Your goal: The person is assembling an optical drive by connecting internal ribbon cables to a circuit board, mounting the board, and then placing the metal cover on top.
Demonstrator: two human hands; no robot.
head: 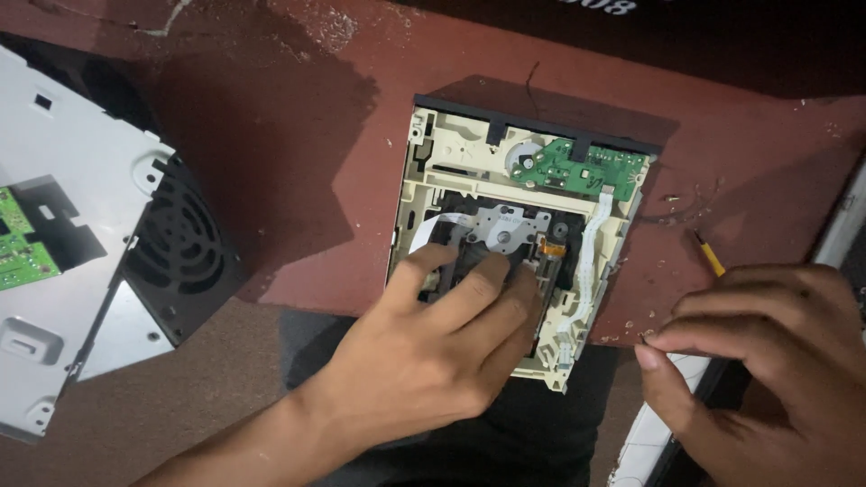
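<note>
An opened optical disc drive (424, 171) with a cream plastic frame lies on a dark red table (298, 153). A small green circuit board (577, 167) sits at its far end, a white ribbon cable (591, 243) runs down its right side, and a metal spindle plate (505, 225) is in the middle. My left hand (433, 347) rests flat on the drive's near half, fingers spread over the black mechanism. My right hand (767, 352) hovers at the table's right edge, thumb and fingertips pinched together; whether they hold a small part I cannot tell.
A grey metal chassis (63, 162) with a black fan grille (180, 243) and a green board (23, 243) lies at the left. A yellow pencil-like tool (711, 257) rests near my right hand. A white casing edge (843, 225) runs along the right.
</note>
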